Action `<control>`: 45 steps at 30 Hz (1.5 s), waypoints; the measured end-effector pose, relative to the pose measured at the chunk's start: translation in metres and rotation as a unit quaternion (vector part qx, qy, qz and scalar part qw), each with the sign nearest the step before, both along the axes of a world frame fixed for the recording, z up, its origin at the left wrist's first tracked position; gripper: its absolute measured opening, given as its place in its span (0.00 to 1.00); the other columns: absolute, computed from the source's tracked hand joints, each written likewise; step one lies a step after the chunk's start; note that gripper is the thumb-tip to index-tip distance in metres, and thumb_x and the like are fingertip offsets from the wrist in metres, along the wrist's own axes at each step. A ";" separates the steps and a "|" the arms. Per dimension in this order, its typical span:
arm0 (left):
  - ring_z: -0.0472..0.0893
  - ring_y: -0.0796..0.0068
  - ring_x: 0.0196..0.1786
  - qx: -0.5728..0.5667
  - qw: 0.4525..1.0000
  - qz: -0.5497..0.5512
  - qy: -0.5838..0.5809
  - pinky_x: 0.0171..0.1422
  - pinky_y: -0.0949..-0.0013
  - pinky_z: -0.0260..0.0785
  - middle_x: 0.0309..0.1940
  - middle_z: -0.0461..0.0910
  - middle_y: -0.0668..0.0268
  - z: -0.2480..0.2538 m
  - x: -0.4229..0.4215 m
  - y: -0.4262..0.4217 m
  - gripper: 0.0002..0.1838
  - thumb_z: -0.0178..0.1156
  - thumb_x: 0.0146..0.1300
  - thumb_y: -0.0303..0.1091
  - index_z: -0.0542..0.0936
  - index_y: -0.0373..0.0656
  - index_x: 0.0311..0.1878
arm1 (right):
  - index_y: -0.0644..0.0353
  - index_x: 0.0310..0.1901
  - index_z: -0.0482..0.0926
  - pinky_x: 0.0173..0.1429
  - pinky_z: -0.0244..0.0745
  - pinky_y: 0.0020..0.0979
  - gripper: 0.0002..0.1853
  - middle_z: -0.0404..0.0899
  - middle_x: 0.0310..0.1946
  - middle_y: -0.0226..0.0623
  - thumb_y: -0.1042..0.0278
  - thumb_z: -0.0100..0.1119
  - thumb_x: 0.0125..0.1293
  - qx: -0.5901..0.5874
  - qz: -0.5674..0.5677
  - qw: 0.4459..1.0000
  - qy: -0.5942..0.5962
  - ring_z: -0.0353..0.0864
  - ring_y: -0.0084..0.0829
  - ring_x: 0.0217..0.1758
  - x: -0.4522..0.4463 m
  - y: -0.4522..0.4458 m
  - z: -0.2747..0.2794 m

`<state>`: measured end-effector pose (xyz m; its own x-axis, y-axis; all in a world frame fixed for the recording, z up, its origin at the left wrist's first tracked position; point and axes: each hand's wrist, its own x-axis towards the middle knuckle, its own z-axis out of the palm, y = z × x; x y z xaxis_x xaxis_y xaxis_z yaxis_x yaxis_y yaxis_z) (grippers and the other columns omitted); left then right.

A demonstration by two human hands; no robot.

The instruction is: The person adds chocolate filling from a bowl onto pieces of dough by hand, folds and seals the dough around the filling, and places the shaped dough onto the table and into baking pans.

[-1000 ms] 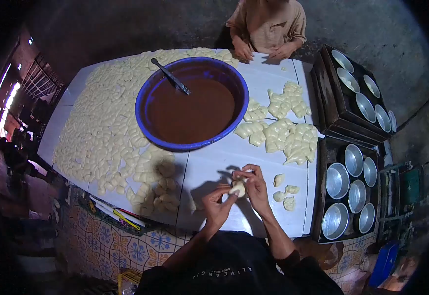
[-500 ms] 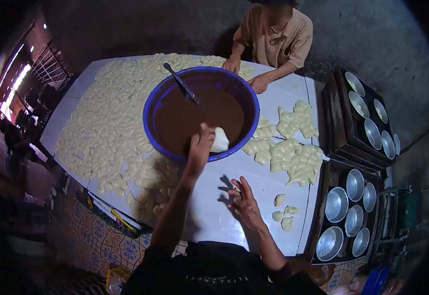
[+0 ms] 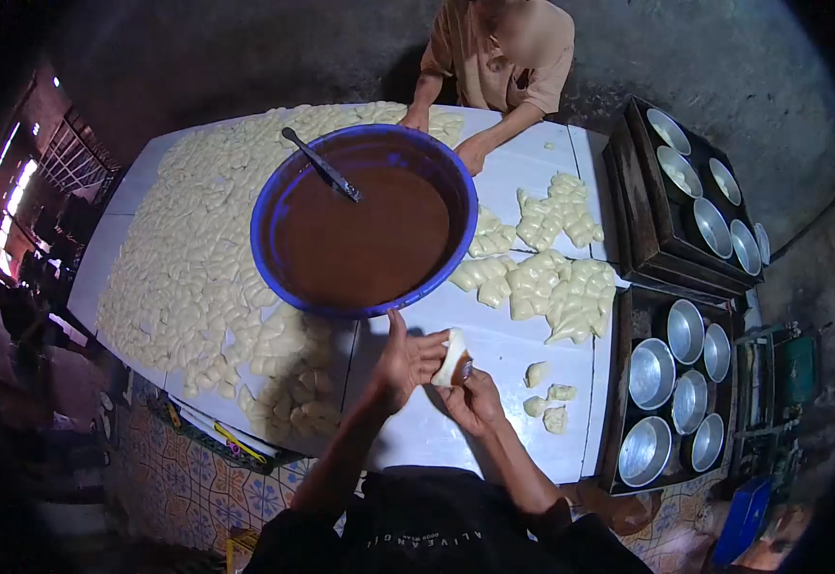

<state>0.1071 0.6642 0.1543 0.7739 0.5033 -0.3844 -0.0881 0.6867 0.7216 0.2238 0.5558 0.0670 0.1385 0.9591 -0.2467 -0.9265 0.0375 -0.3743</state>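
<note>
Since it's just one floppy piece of dough [image 3: 452, 360] between the hands, I'd guess light, soft and easy to tear.
From my end, the right hand [image 3: 478, 402] pinches its lower part beside a brown smear [image 3: 463, 369]; the left hand [image 3: 406, 365] is spread, fingertips at the other edge, can't tell if touching. I'd stick to the plain edges, smear's probably slippery. My count around the grip: one blue basin [image 3: 367, 312] just ahead with one dark utensil [image 3: 322, 165], four small lumps [image 3: 536, 373] off right, six tins [image 3: 652, 373] in the nearer crate beyond those.
</note>
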 end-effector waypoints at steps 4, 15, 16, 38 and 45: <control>0.64 0.53 0.69 0.070 0.975 0.159 0.140 0.71 0.43 0.49 0.63 0.68 0.49 -0.021 -0.008 -0.044 0.47 0.32 0.67 0.71 0.63 0.33 0.68 | 0.67 0.57 0.74 0.43 0.74 0.23 0.17 0.79 0.42 0.41 0.73 0.56 0.67 -0.075 -0.044 0.980 -0.177 0.76 0.26 0.38 -0.005 -0.015 -0.006; 0.79 0.76 0.44 0.337 0.933 0.076 0.096 0.48 0.74 0.77 0.40 0.76 0.65 -0.024 -0.033 -0.076 0.08 0.62 0.63 0.26 0.81 0.30 0.42 | 0.63 0.47 0.81 0.57 0.73 0.30 0.12 0.76 0.51 0.41 0.76 0.63 0.61 0.066 -0.135 0.835 -0.529 0.77 0.33 0.54 -0.003 -0.035 0.032; 0.79 0.76 0.44 0.337 0.934 0.072 0.096 0.48 0.74 0.77 0.40 0.76 0.65 -0.031 -0.033 -0.077 0.08 0.62 0.63 0.26 0.81 0.30 0.42 | 0.63 0.47 0.81 0.57 0.73 0.30 0.12 0.76 0.51 0.41 0.76 0.63 0.61 0.064 -0.139 0.835 -0.529 0.77 0.33 0.54 -0.005 -0.038 0.035; 0.79 0.60 0.51 0.503 0.833 0.098 0.208 0.58 0.64 0.69 0.54 0.77 0.51 -0.114 0.019 -0.044 0.20 0.56 0.66 0.31 0.73 0.39 0.60 | 0.71 0.60 0.72 0.59 0.70 0.26 0.22 0.77 0.57 0.47 0.81 0.53 0.64 -0.203 0.046 0.777 -0.594 0.77 0.28 0.57 0.048 -0.028 -0.031; 0.78 0.55 0.54 0.409 0.882 0.096 0.213 0.58 0.62 0.69 0.56 0.75 0.47 -0.110 0.020 -0.071 0.27 0.57 0.65 0.31 0.66 0.35 0.66 | 0.68 0.55 0.76 0.60 0.71 0.31 0.18 0.79 0.52 0.53 0.82 0.51 0.63 -0.195 0.013 0.671 -0.715 0.80 0.40 0.55 0.058 -0.043 -0.014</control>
<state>0.1275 0.5936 0.0445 0.5171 0.8532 -0.0676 0.2519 -0.0763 0.9647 0.2814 0.5131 0.0531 0.4854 0.8671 -0.1115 0.3923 -0.3301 -0.8586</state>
